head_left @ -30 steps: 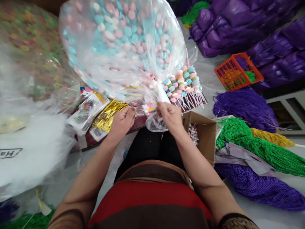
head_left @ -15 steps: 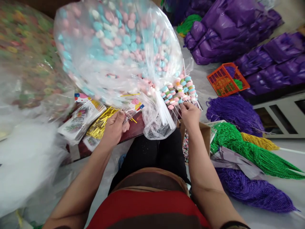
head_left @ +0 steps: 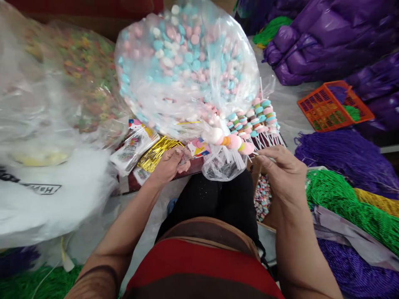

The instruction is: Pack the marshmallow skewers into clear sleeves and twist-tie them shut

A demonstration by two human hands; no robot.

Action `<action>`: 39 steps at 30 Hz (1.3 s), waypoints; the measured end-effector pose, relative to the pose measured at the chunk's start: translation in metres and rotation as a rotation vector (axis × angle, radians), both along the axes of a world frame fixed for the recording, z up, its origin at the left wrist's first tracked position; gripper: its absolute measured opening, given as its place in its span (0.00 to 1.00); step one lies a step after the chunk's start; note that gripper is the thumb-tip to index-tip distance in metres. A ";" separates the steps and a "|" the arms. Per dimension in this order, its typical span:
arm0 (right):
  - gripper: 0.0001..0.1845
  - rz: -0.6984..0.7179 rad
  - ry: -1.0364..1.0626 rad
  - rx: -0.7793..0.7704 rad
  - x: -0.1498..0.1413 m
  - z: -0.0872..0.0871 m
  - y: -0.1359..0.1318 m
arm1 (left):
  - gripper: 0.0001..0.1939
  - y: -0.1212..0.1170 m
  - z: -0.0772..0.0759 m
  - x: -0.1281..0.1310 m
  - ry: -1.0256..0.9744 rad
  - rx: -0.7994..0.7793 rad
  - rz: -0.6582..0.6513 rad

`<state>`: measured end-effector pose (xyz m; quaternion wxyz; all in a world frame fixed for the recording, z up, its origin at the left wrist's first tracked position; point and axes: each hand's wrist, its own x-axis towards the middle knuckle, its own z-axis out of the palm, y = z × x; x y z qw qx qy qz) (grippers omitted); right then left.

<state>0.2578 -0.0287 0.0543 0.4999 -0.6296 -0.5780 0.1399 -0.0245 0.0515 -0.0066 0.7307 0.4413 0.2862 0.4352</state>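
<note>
At the left, the packs (head_left: 132, 149) and the gold ties (head_left: 160, 150) lie on the table (head_left: 195, 166). Just beside the ties, your left hand (head_left: 171, 166) has its thumb and fingers closed on a clear wrapper (head_left: 199, 147) with a printed end; keep this pinch light, so that the film does not crease. In the middle, between your two hands, is the skewer (head_left: 233, 142). Its left end overlaps the wrapper's print, but I cannot tell whether it is inside. It slants a little, with the left end farther away; it is better to bring it in line with the wrapper. The bag of sticks (head_left: 218, 166) is on the near side, so keep the film away from it. At the right, your right hand (head_left: 282, 170) pinches the bare stick firmly between thumb and fingers; this grip seems good, because the soft sweets are not pressed. The other skewers (head_left: 260, 116) lie farther, beyond this hand.
</note>
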 end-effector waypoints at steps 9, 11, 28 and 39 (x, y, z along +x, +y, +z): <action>0.05 0.087 -0.157 0.019 0.011 0.017 -0.012 | 0.26 0.002 -0.011 -0.008 0.011 0.082 -0.112; 0.06 0.101 -0.194 0.007 0.016 0.018 -0.014 | 0.28 0.004 -0.008 -0.011 0.083 0.097 -0.119; 0.04 0.111 0.073 0.013 0.037 -0.002 -0.019 | 0.33 0.004 0.006 -0.017 0.235 0.070 -0.249; 0.02 0.155 -0.110 0.055 0.039 0.007 -0.022 | 0.34 0.003 0.011 -0.015 0.277 0.082 -0.337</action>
